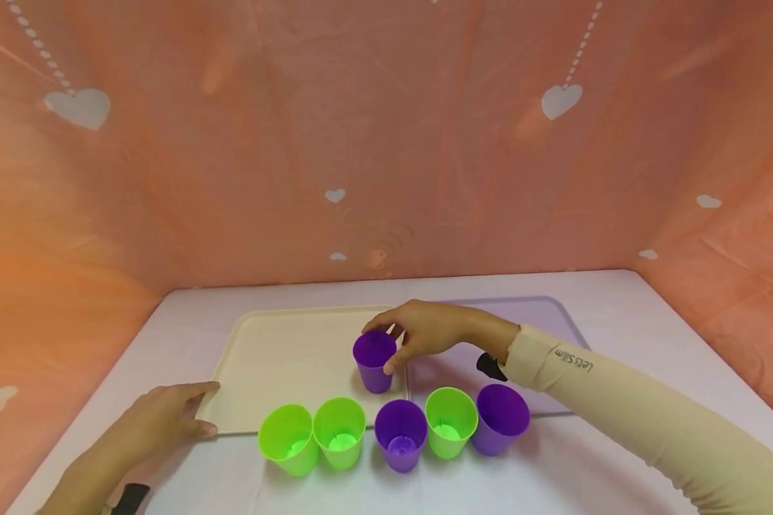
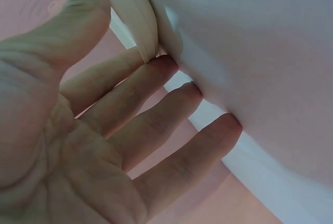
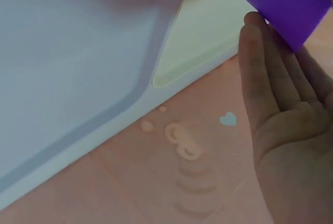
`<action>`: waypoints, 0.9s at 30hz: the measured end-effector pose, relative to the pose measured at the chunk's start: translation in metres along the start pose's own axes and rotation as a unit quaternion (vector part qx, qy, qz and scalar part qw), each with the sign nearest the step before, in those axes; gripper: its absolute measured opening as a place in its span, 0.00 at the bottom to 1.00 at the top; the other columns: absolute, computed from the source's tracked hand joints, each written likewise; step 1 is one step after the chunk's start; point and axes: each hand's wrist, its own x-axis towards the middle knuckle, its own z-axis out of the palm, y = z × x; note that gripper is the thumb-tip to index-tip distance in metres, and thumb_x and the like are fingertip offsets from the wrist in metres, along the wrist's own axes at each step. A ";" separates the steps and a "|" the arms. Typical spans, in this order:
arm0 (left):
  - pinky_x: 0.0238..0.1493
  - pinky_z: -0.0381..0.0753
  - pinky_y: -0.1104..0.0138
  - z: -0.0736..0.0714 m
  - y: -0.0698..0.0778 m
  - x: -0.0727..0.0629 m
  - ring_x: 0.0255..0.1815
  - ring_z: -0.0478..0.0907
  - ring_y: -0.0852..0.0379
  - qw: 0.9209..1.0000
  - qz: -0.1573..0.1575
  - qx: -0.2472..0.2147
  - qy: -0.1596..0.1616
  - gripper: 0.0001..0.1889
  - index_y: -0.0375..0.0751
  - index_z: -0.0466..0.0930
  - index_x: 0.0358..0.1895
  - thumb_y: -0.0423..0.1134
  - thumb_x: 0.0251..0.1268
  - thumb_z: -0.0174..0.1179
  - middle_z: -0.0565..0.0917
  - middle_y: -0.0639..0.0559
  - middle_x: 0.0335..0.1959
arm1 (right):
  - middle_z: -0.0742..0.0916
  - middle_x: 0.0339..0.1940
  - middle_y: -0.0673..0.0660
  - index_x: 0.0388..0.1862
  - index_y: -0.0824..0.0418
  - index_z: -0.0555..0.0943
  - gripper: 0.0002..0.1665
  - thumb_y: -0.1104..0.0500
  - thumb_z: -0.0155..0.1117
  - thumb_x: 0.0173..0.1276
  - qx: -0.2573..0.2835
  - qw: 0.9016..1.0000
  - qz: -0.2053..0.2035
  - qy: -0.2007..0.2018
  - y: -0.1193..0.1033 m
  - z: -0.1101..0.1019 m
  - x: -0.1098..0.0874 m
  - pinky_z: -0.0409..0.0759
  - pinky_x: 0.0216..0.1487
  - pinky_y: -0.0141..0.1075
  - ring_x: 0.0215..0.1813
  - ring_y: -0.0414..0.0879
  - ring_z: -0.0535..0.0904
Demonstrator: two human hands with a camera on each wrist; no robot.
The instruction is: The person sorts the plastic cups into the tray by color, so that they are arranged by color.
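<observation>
My right hand (image 1: 425,329) holds a purple cup (image 1: 376,378), thumb at its near side and fingers at the far side. The cup is upright over the right part of the cream tray (image 1: 283,357); whether it touches the tray I cannot tell. In the right wrist view, the fingers lie along the side of the purple cup (image 3: 294,5). At the cream tray's left edge is my left hand (image 1: 154,422), with thumb and index finger apart. The left wrist view has its fingers extended, fingertips touching the white surface beside the tray's rim (image 2: 138,15).
A row of cups stands along the trays' front: two green cups (image 1: 290,443) (image 1: 340,436), a purple cup (image 1: 401,440), a green cup (image 1: 449,425) and a purple cup (image 1: 501,422). A lilac tray (image 1: 522,315) adjoins the cream one. Orange cloth (image 1: 386,143) surrounds the white table (image 1: 200,304).
</observation>
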 end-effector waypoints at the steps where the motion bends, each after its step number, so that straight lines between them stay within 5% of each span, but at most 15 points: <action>1: 0.56 0.73 0.33 -0.001 -0.001 0.000 0.61 0.72 0.24 1.000 0.003 -0.001 0.000 0.45 0.33 0.76 0.64 0.58 0.43 0.74 0.78 0.26 0.60 | 0.84 0.62 0.54 0.72 0.56 0.71 0.42 0.49 0.75 0.61 0.004 1.000 0.001 -0.002 0.000 -0.001 0.000 0.82 0.58 0.35 0.60 0.47 0.83; 6: 0.56 0.72 0.32 -0.004 -0.002 0.001 0.63 0.71 0.23 1.000 0.002 -0.005 -0.001 0.45 0.33 0.75 0.65 0.59 0.44 0.73 0.76 0.26 0.62 | 0.77 0.71 0.56 0.76 0.57 0.64 0.47 0.47 0.73 0.63 0.012 1.000 0.006 0.019 -0.004 -0.017 -0.017 0.78 0.66 0.46 0.67 0.48 0.78; 11: 0.57 0.72 0.32 0.000 -0.003 -0.001 0.62 0.71 0.23 1.000 0.010 -0.008 0.000 0.45 0.32 0.75 0.64 0.59 0.45 0.74 0.77 0.26 0.61 | 0.78 0.70 0.49 0.74 0.51 0.68 0.41 0.43 0.70 0.65 -0.004 0.996 0.028 0.089 -0.011 -0.021 -0.060 0.76 0.68 0.51 0.69 0.47 0.76; 21: 0.56 0.74 0.33 0.001 -0.008 -0.007 0.59 0.75 0.25 0.999 0.038 0.011 0.025 0.42 0.32 0.77 0.62 0.57 0.47 0.73 0.79 0.28 0.59 | 0.82 0.66 0.48 0.69 0.47 0.74 0.34 0.39 0.66 0.66 -0.009 0.974 0.070 0.214 -0.025 0.014 -0.141 0.77 0.62 0.55 0.64 0.52 0.78; 27: 0.55 0.74 0.33 -0.001 -0.008 -0.007 0.59 0.74 0.25 0.999 0.037 0.007 0.022 0.41 0.33 0.77 0.62 0.57 0.47 0.74 0.79 0.28 0.59 | 0.80 0.66 0.43 0.67 0.37 0.72 0.34 0.39 0.69 0.63 0.011 0.959 0.109 0.262 -0.024 0.042 -0.171 0.75 0.62 0.63 0.66 0.57 0.76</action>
